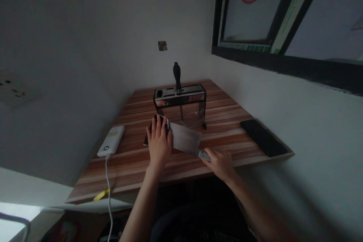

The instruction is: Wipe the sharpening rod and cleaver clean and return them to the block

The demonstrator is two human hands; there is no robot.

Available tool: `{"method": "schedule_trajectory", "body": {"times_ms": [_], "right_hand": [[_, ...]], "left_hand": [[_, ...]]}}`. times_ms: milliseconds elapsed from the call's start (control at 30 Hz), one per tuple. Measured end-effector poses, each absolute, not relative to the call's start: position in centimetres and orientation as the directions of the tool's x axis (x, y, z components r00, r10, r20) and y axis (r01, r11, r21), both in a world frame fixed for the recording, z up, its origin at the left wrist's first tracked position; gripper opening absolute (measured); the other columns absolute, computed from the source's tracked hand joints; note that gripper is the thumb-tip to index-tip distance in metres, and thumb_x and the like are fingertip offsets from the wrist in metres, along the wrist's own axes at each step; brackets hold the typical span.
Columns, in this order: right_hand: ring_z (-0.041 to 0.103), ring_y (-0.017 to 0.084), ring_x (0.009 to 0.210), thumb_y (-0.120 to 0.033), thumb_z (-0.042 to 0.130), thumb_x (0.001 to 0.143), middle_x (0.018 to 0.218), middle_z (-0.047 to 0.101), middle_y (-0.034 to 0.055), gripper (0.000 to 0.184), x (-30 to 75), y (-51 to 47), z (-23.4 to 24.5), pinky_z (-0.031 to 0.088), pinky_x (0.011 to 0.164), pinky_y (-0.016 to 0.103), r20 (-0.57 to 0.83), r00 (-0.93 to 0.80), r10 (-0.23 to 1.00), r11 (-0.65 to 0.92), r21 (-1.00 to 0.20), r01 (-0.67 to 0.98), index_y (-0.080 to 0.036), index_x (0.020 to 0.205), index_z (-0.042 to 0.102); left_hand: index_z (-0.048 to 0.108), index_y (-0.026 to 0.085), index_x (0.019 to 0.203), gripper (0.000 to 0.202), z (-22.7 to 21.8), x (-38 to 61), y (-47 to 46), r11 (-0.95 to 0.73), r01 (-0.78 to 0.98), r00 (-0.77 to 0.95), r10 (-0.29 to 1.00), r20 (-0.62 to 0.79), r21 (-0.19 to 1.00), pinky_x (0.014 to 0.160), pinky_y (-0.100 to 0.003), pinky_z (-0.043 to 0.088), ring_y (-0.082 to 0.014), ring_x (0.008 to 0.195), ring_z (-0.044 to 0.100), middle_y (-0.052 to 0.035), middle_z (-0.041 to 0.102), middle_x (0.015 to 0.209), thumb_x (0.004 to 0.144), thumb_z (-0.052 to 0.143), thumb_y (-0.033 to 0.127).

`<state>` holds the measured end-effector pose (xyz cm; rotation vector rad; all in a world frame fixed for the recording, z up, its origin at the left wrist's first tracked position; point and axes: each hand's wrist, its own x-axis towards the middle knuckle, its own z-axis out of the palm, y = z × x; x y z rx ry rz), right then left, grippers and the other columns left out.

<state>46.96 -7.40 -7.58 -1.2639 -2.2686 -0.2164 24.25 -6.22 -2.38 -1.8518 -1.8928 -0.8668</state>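
A cleaver lies across the middle of the wooden table, its broad grey blade [185, 138] pointing left. My right hand [219, 162] is closed around its handle [204, 155]. At the blade's far end, my left hand [159, 140] presses on a dark cloth [167, 124] with a pale edge; the fingers are stretched over it, and part of the cloth is covered by them. Just behind stands a knife block [190, 90] with a metal top and clear sides. One black-handled tool [177, 75] sticks up from it, its lower part hard to make out.
On the table's left side lies a white power bank [112, 140] with a white cable [108, 181] hanging over the front edge. A black phone [263, 137] rests at the right edge. Walls border the table, and yellow tape [101, 194] sits at the front left.
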Motion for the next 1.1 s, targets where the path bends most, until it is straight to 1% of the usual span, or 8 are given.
{"method": "schedule_trajectory", "body": {"times_ms": [300, 467, 633, 767, 867, 933, 1033, 1100], "right_hand": [[0.064, 0.015, 0.061, -0.031, 0.060, 0.082, 0.067, 0.070, -0.0004, 0.011, 47.0, -7.4, -7.9, 0.027, 0.057, 0.026, 0.512, -0.421, 0.749, 0.534, -0.089, 0.841, -0.021, 0.084, 0.062], [0.064, 0.015, 0.060, -0.032, 0.060, 0.082, 0.067, 0.070, 0.0000, 0.012, 47.0, -7.4, -8.0, 0.027, 0.056, 0.026, 0.514, -0.419, 0.749, 0.530, -0.085, 0.844, -0.021, 0.085, 0.063], [0.064, 0.016, 0.061, -0.031, 0.061, 0.082, 0.068, 0.071, 0.0016, 0.013, 47.0, -7.4, -7.8, 0.029, 0.056, 0.025, 0.514, -0.398, 0.760, 0.511, -0.094, 0.855, -0.021, 0.087, 0.064], [0.065, 0.017, 0.061, -0.031, 0.061, 0.081, 0.068, 0.071, 0.0031, 0.013, 47.0, -7.4, -7.9, 0.031, 0.056, 0.025, 0.489, -0.393, 0.779, 0.495, -0.093, 0.864, -0.020, 0.089, 0.063], [0.065, 0.018, 0.066, -0.027, 0.061, 0.081, 0.074, 0.071, 0.0051, 0.012, 47.2, -7.3, -8.0, 0.034, 0.058, 0.025, 0.464, -0.407, 0.787, 0.508, -0.110, 0.855, -0.018, 0.089, 0.062], [0.066, 0.018, 0.067, -0.021, 0.058, 0.081, 0.075, 0.071, 0.0061, 0.007, 47.2, -7.3, -8.0, 0.036, 0.059, 0.026, 0.454, -0.407, 0.792, 0.511, -0.131, 0.849, -0.018, 0.085, 0.062], [0.065, 0.018, 0.063, -0.011, 0.050, 0.081, 0.068, 0.070, 0.0063, 0.015, 47.3, -7.3, -7.9, 0.036, 0.057, 0.026, 0.460, -0.393, 0.796, 0.503, -0.143, 0.852, -0.017, 0.075, 0.063], [0.064, 0.018, 0.060, -0.009, 0.048, 0.080, 0.066, 0.070, 0.0064, 0.019, 47.3, -7.3, -7.9, 0.035, 0.056, 0.026, 0.464, -0.397, 0.792, 0.509, -0.143, 0.848, -0.017, 0.072, 0.063]], "left_hand": [[0.030, 0.016, 0.144, 0.051, -2.5, 24.9, -6.4, -0.052, 0.984, -0.071, 0.762, 0.643, 0.170, 0.113, -0.055, 0.014, -0.0272, 0.142, 0.015, -0.0114, 0.025, 0.152, 0.094, 0.036, 0.025], [0.032, 0.017, 0.143, 0.051, -3.0, 26.7, -6.7, -0.089, 0.987, -0.014, 0.778, 0.628, 0.132, 0.112, -0.055, 0.016, -0.0269, 0.141, 0.019, -0.0108, 0.029, 0.150, 0.093, 0.039, 0.026], [0.030, 0.018, 0.144, 0.052, -3.2, 29.1, -7.4, -0.144, 0.986, 0.064, 0.802, 0.594, 0.087, 0.114, -0.051, 0.017, -0.0248, 0.142, 0.016, -0.0074, 0.025, 0.152, 0.093, 0.039, 0.025], [0.032, 0.020, 0.143, 0.050, -3.5, 31.0, -8.1, -0.219, 0.974, 0.146, 0.810, 0.569, 0.061, 0.114, -0.049, 0.019, -0.0233, 0.141, 0.018, -0.0046, 0.027, 0.152, 0.094, 0.038, 0.026], [0.032, 0.023, 0.143, 0.050, -4.0, 32.5, -8.7, -0.279, 0.959, 0.207, 0.808, 0.551, 0.049, 0.114, -0.047, 0.020, -0.0212, 0.141, 0.020, -0.0013, 0.027, 0.151, 0.094, 0.038, 0.029], [0.031, 0.024, 0.143, 0.049, -4.3, 33.4, -9.1, -0.327, 0.944, 0.252, 0.801, 0.543, 0.044, 0.114, -0.046, 0.022, -0.0196, 0.141, 0.021, 0.0001, 0.029, 0.151, 0.095, 0.038, 0.030], [0.034, 0.023, 0.142, 0.048, -4.7, 34.3, -9.7, -0.379, 0.924, 0.292, 0.791, 0.538, 0.056, 0.114, -0.044, 0.023, -0.0184, 0.140, 0.022, -0.0004, 0.032, 0.149, 0.095, 0.037, 0.029], [0.034, 0.022, 0.142, 0.047, -4.9, 34.5, -9.8, -0.390, 0.918, 0.292, 0.790, 0.538, 0.074, 0.115, -0.044, 0.022, -0.0184, 0.140, 0.022, -0.0006, 0.034, 0.148, 0.095, 0.036, 0.027]]}}
